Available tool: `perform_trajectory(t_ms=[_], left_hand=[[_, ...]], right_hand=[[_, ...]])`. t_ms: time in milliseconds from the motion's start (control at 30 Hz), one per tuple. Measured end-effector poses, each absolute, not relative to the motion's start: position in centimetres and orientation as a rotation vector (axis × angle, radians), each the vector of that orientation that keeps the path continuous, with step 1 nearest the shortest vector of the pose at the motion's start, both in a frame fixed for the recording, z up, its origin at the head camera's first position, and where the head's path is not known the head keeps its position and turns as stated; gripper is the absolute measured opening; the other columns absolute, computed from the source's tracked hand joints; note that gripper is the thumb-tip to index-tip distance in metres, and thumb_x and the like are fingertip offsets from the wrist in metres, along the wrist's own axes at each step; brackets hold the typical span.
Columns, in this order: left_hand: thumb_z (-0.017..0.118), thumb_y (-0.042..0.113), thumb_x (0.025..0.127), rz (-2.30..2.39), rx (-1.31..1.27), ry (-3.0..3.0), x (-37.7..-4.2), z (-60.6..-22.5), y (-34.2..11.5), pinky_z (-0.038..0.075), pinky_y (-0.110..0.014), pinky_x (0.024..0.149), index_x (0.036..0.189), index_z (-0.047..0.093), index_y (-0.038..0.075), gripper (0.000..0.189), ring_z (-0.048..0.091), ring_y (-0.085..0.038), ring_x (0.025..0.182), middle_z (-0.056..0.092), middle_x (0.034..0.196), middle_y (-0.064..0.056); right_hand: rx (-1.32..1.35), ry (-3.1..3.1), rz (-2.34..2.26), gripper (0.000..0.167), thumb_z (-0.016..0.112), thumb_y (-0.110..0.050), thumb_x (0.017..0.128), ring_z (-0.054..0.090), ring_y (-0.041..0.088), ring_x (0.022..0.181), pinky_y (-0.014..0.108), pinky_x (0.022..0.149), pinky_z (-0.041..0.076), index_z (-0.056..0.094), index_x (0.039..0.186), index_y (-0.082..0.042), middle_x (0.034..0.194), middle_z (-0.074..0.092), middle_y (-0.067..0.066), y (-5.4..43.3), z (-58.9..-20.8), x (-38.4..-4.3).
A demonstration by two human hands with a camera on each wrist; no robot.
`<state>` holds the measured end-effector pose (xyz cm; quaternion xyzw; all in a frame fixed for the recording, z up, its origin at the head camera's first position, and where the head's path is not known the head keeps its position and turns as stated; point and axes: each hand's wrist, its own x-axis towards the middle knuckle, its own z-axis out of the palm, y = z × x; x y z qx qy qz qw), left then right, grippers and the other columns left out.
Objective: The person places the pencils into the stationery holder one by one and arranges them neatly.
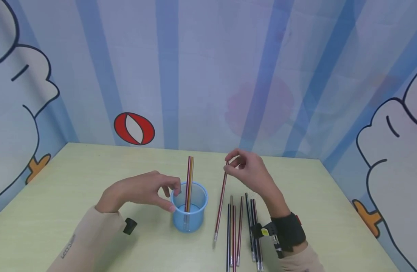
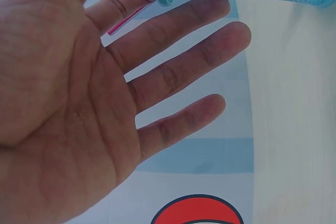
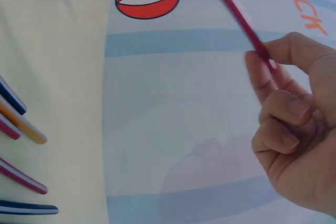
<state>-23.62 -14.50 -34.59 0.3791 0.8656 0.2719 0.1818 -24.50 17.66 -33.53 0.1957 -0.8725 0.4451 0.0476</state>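
Observation:
A light blue mesh pencil cup (image 1: 189, 223) stands upright on the table with a red and a yellow striped pencil (image 1: 192, 170) inside. My left hand (image 1: 143, 190) reaches it from the left, thumb and index finger at its rim. In the left wrist view the other fingers (image 2: 184, 74) stretch out beside the cup. Between thumb and fingertips my right hand (image 1: 250, 172) pinches the upper end of a red striped pencil (image 1: 221, 204). That pencil hangs steeply, silver end down, right of the cup. Several dark blue, red and yellow pencils (image 1: 240, 230) lie below the right hand.
The pale yellow table (image 1: 75, 181) runs back to a printed curtain (image 1: 201, 75) with blue stripes and cartoon shapes. A black strap (image 1: 290, 230) with a small device is worn on the right wrist.

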Motion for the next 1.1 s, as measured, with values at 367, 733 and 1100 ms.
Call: perform_trajectory(t_ms=[367, 733, 1100], left_hand=[[0.079, 0.039, 0.086, 0.757, 1.066, 2.443, -23.7, -34.6, -14.4, 0.052, -0.038, 0.084, 0.103, 0.060, 0.018, 0.033, 0.064, -0.021, 0.105, 0.068, 0.112, 0.004], [0.079, 0.039, 0.086, 0.751, 1.062, 2.443, -23.7, -34.5, -14.4, 0.052, -0.039, 0.084, 0.104, 0.060, 0.018, 0.033, 0.064, -0.022, 0.105, 0.069, 0.112, 0.003], [0.079, 0.040, 0.086, 0.741, 1.090, 2.448, -23.6, -34.5, -14.5, 0.052, -0.037, 0.083, 0.102, 0.059, 0.017, 0.034, 0.065, -0.019, 0.104, 0.070, 0.112, 0.001]], right_hand=[[0.451, -2.170, 1.635, 0.024, 0.071, -0.016, 0.094, 0.055, 0.014, 0.059, 0.027, 0.054, 0.036, 0.062, 0.112, -0.004, 0.087, 0.069, 0.004, 18.6, -31.6, -23.5], [0.573, -2.132, 1.639, 0.020, 0.070, -0.007, 0.094, 0.037, 0.013, 0.048, 0.025, 0.047, 0.031, 0.064, 0.112, -0.007, 0.090, 0.069, 0.010, 16.6, -32.9, -23.8], [0.667, -2.298, 1.506, 0.015, 0.072, -0.019, 0.094, 0.038, 0.015, 0.048, 0.025, 0.048, 0.033, 0.067, 0.108, -0.019, 0.091, 0.072, 0.001, 13.4, -35.0, -23.5]])
